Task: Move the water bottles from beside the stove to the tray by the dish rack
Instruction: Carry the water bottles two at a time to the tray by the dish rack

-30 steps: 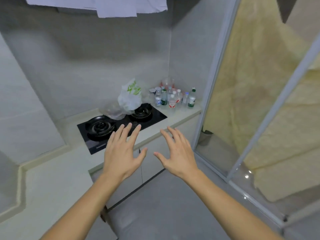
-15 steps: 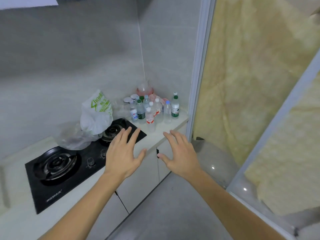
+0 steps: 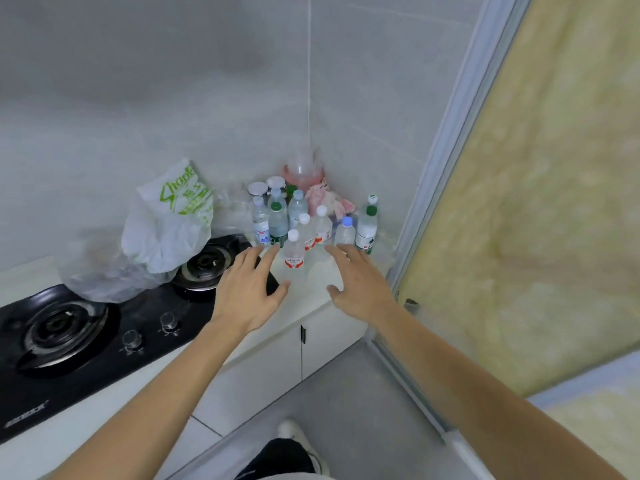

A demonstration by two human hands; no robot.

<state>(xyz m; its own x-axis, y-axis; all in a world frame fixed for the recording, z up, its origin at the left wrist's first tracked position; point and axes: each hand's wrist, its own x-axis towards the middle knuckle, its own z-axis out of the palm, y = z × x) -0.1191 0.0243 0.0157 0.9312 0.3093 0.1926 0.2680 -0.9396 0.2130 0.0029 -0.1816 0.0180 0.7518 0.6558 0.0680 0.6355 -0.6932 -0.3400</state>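
Note:
Several small clear water bottles [image 3: 304, 225] stand clustered in the counter corner, right of the black stove [image 3: 104, 327]. Caps are white, green or blue. The nearest one, a red-labelled bottle [image 3: 293, 249], stands in front of the group. My left hand [image 3: 249, 292] hovers with spread fingers just left of that bottle, fingertips close to it. My right hand [image 3: 360, 282] is stretched out flat to its right, fingertips near a blue-capped bottle [image 3: 345, 232] and a green-labelled bottle [image 3: 366, 230]. Neither hand holds anything. No tray or dish rack is in view.
A white plastic bag with green print [image 3: 169, 220] and a clear bag [image 3: 100, 268] sit on the stove's back. A pink container [image 3: 304, 174] and pink cloth [image 3: 329, 200] stand behind the bottles. A sliding door frame [image 3: 436, 174] borders the counter on the right.
The view has closed in on the corner. Both hands have reached forward over the counter edge and now flank the front bottle.

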